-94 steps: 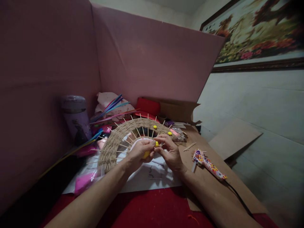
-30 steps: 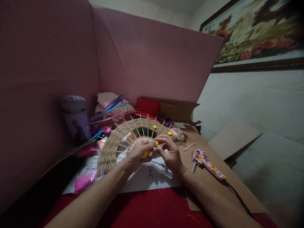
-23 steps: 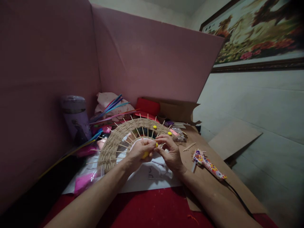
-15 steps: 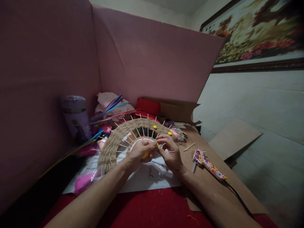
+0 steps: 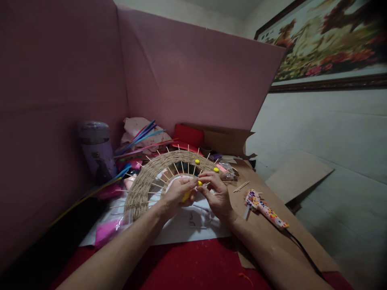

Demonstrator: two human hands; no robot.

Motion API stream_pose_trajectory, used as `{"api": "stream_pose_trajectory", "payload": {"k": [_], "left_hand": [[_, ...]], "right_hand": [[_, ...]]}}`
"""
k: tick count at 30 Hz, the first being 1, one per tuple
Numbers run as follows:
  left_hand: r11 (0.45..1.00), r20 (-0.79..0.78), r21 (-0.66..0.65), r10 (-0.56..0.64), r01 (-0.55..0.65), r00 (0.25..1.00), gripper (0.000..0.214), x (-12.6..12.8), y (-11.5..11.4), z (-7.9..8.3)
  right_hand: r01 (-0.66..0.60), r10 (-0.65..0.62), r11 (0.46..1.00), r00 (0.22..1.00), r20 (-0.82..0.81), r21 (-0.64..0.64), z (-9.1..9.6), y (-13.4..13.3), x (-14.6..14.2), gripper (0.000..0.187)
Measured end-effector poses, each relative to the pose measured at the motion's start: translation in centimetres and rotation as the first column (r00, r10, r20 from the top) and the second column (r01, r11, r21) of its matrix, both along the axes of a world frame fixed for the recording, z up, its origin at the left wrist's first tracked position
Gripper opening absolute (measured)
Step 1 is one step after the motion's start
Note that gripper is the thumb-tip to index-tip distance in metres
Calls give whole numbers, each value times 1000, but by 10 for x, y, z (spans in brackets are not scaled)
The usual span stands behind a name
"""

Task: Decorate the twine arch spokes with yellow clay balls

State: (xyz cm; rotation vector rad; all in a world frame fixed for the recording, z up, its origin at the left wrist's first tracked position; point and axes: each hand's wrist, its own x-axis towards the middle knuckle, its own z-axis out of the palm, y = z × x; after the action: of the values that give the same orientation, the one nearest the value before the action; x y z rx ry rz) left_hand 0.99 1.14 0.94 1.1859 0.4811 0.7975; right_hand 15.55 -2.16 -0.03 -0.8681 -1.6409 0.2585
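My left hand (image 5: pixel 179 191) is closed round a lump of yellow modelling clay (image 5: pixel 185 197), mostly hidden in its fingers. A small yellow clay ball (image 5: pixel 200 183) sits between the fingertips of both hands. My right hand (image 5: pixel 215 195) faces the left one, with thumb and fingers bent in a pinch at the ball. Behind and under the hands is a round woven twine frame (image 5: pixel 136 193) with thin wooden sticks poking out of its rim. Two flattened yellow clay dots (image 5: pixel 197 161) rest on its upper right band.
A floral-covered glue gun (image 5: pixel 266 209) lies on cardboard (image 5: pixel 290 237) at right, near a few loose sticks (image 5: pixel 242 186). At left stand a purple bottle (image 5: pixel 97 151), a bag with pink material (image 5: pixel 107 233) and coloured pipe cleaners (image 5: pixel 140 135). Pink panels (image 5: pixel 193 72) rise behind.
The fingers of both hands have shifted very slightly around the small yellow ball, which shows a little more clearly now. Everything else stays in place.
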Motion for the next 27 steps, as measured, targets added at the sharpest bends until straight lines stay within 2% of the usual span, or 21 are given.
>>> {"api": "stream_pose_trajectory", "payload": {"k": [13, 27], "left_hand": [[999, 30, -46, -11, 12, 999, 35, 0, 0, -1], [1000, 22, 0, 11, -11, 1000, 34, 1, 0, -1]], "right_hand": [[-18, 18, 1000, 1000, -5, -6, -1, 2, 1, 11], [19, -19, 1000, 1000, -4, -22, -1, 1, -1, 6]]}}
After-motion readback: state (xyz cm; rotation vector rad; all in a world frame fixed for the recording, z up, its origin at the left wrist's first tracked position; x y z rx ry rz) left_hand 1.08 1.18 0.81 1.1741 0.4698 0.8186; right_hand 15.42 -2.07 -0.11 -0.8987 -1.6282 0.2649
